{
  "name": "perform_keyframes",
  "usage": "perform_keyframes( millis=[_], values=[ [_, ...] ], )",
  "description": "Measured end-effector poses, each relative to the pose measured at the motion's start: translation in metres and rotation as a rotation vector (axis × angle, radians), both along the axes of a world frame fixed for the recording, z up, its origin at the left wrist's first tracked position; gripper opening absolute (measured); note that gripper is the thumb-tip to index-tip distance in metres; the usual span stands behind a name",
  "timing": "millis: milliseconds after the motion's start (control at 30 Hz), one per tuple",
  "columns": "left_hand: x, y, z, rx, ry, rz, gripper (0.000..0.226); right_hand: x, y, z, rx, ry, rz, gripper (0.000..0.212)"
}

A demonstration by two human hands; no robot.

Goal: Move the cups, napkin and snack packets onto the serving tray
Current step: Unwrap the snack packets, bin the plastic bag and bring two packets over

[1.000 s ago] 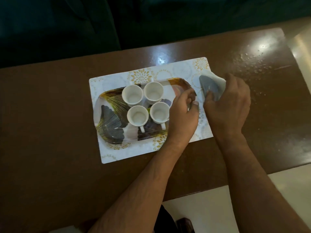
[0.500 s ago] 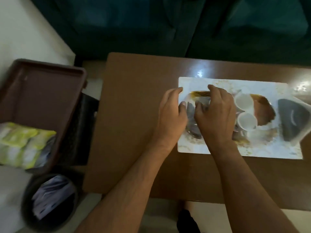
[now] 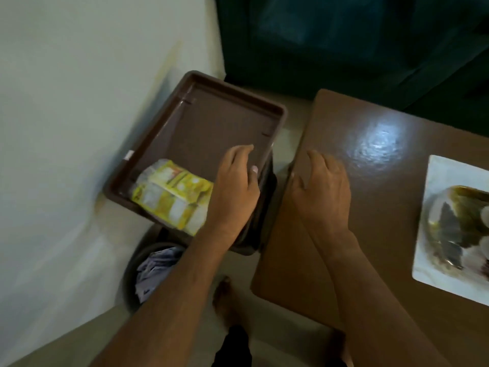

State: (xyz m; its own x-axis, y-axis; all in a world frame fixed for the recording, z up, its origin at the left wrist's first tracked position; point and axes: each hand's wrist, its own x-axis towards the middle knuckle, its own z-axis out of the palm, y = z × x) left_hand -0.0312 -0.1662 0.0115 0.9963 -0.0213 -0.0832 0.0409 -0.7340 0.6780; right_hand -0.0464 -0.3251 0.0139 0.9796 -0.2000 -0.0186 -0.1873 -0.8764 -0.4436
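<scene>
Yellow snack packets (image 3: 172,197) lie in the near corner of a brown plastic tray (image 3: 227,107) left of the table. My left hand (image 3: 235,186) hovers over that tray's right side, just right of the packets, fingers apart and holding nothing. My right hand (image 3: 321,189) is over the brown table's (image 3: 344,123) left edge, fingers spread, empty. The patterned serving tray (image 3: 457,221) sits on a white placemat (image 3: 439,176) at the far right, cut off by the frame; a blurred bit of a white cup (image 3: 484,247) shows at the edge.
A dark round bin (image 3: 153,268) with crumpled paper stands on the floor below the brown tray. A pale wall fills the left. A dark green sofa (image 3: 344,43) lies behind the table. My bare feet show on the floor beside the table.
The view has swung left. Both hands left the serving tray and moved left; the left hand is now over the brown tray by the packets, the right over the table's left edge.
</scene>
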Motion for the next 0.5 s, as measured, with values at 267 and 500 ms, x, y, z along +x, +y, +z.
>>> perform_keyframes(
  millis=[267, 500],
  values=[
    [-0.005, 0.113, -0.033, 0.113, 0.043, 0.058, 0.043, 0.023, 0.111, -0.024, 0.009, 0.057, 0.168, 0.057],
    [-0.012, 0.152, -0.056, 0.214, 0.059, 0.048, 0.041, 0.038, 0.155, -0.047, 0.195, 0.269, 0.31, 0.044]
  ],
)
